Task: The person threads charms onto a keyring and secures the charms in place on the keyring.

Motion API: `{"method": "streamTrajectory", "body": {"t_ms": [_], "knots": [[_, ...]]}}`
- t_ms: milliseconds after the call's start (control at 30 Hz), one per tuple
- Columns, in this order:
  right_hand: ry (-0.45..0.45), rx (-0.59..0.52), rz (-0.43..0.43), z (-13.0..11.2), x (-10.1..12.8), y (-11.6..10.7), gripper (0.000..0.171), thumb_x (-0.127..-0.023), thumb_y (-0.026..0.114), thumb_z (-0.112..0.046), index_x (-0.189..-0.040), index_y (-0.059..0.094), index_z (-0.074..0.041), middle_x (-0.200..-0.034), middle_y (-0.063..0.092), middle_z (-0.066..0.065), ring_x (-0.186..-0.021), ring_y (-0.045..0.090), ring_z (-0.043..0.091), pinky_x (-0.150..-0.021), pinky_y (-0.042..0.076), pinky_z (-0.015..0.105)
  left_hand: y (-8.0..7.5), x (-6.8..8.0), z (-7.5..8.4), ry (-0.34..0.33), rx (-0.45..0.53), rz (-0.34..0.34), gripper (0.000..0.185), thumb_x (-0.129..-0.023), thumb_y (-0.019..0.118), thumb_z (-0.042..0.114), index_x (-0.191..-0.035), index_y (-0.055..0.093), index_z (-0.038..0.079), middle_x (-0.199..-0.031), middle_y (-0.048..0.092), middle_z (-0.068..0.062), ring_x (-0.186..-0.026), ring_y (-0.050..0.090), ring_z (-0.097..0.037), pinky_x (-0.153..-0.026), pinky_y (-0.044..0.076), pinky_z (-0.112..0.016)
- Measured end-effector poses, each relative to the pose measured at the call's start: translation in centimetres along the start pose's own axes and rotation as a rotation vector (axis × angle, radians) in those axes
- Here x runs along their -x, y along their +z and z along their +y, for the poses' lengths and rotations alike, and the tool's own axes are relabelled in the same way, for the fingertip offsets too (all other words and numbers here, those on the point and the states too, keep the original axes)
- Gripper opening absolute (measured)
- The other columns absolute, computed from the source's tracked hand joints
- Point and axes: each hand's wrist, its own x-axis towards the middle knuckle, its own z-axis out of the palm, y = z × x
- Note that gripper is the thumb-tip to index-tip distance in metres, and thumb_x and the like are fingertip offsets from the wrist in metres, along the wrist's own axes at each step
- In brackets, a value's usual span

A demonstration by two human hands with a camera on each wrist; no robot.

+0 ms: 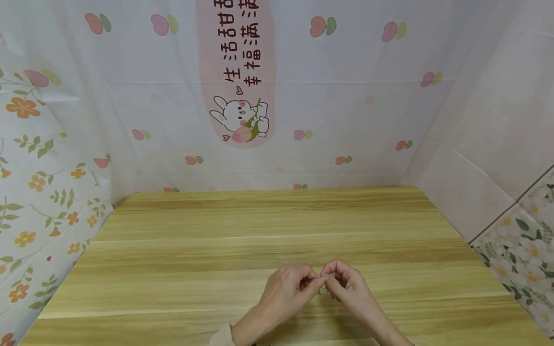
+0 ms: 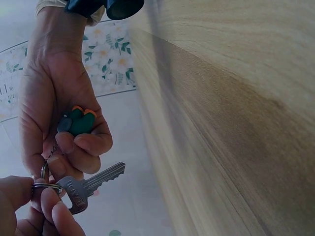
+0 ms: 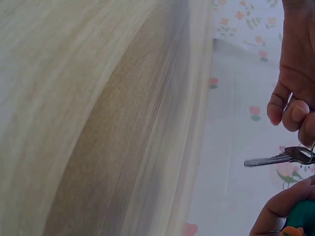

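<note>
Left hand (image 1: 287,288) pinches the key ring (image 2: 43,187) with the silver key (image 2: 88,186) hanging just beyond its fingertips. Right hand (image 1: 346,284), touching the left, curls around the green charm (image 2: 78,122). Both hover close over the wooden table (image 1: 216,250).

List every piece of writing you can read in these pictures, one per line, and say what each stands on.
"生活甜甜" (last character cut off by the frame): on the pink banner printed on the back wall cloth.
"幸福满满" (top partly cut off): second column on the same banner.
Key, held between the left hand and right hand: any stamping on its head is too blurred to read.
</note>
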Motion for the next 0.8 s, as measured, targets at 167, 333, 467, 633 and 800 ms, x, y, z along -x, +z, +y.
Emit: {"method": "streamTrajectory", "body": {"t_ms": [167,333,467,633,800], "knots": [[-0.026,0.006,-0.011,0.17,-0.01,0.09,0.003,-0.09,0.05,0.004,-0.092,0.053,0.004,-0.069,0.049,-0.007,-0.056,0.043,0.004,-0.048,0.038,0.025,-0.01,-0.05,0.03,-0.018,-0.005,-0.007,0.028,-0.092,0.061,0.028,-0.065,0.059,0.017,-0.058,0.047,0.013,-0.05,0.031,0.008,-0.043,0.028,-0.008],[-0.038,0.006,-0.036,0.36,-0.01,0.1,0.005,-0.091,0.049,0.003,-0.094,0.053,0.005,-0.07,0.049,-0.008,-0.058,0.044,0.004,-0.049,0.039,0.025,0.07,-0.05,0.03,-0.039,-0.005,-0.011,0.031,-0.092,0.06,0.029,-0.063,0.057,0.017,-0.058,0.047,0.014,-0.049,0.031,0.008,-0.042,0.027,-0.009],[-0.038,0.006,-0.047,0.41,0.02,0.1,0.006,-0.092,0.049,0.002,-0.095,0.053,0.006,-0.071,0.049,-0.008,-0.058,0.044,0.004,-0.05,0.039,0.024,0.13,-0.03,-0.01,-0.039,-0.003,-0.008,0.031,-0.092,0.06,0.027,-0.063,0.057,0.017,-0.057,0.044,0.014,-0.047,0.028,0.007,-0.041,0.025,-0.009],[-0.012,-0.002,-0.036,0.36,0.02,0.12,0.007,-0.093,0.05,-0.001,-0.095,0.052,0.006,-0.071,0.051,-0.006,-0.058,0.045,0.003,-0.05,0.04,0.024,0.13,0.03,-0.08,-0.019,-0.009,0.005,0.027,-0.091,0.061,0.025,-0.066,0.058,0.017,-0.058,0.045,0.013,-0.049,0.029,0.008,-0.043,0.026,-0.008],[0.032,-0.005,-0.013,0.24,0.0,0.19,0.007,-0.094,0.05,-0.002,-0.094,0.052,0.005,-0.07,0.051,-0.004,-0.057,0.043,0.003,-0.049,0.038,0.024,0.17,0.03,-0.24,0.018,-0.021,0.025,0.026,-0.091,0.061,0.025,-0.067,0.058,0.017,-0.061,0.047,0.012,-0.053,0.033,0.008,-0.048,0.03,-0.007]]}}
